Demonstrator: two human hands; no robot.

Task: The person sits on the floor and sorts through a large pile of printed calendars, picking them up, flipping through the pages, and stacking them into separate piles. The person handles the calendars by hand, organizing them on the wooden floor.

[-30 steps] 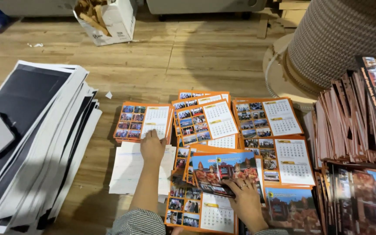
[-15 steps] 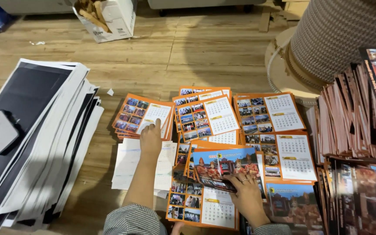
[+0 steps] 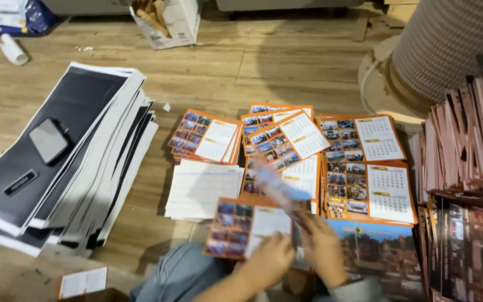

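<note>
Both hands are low in the view and blurred by motion. My left hand (image 3: 268, 260) grips an orange-edged calendar sheet (image 3: 240, 228) with small photos and a date grid, lifted off the floor. My right hand (image 3: 324, 250) is close beside it, closed on a blurred sheet with a blue picture (image 3: 278, 187) that sticks up and to the left. Several piles of similar orange calendar sheets (image 3: 364, 168) lie on the wooden floor just beyond the hands. A pile of white printed sheets (image 3: 202, 189) lies to their left.
A tall slanting stack of large black-and-white sheets (image 3: 102, 162) fills the left, with a dark phone (image 3: 47, 140) on top. Fanned stacks of copper-edged sheets (image 3: 465, 145) stand at right, behind them a big wound spool (image 3: 448, 45). A cardboard box (image 3: 169, 21) stands far back.
My left hand has left the white pile and come down beside my right hand. Both hands have raised sheets off the floor piles, and they now move fast and blur.
</note>
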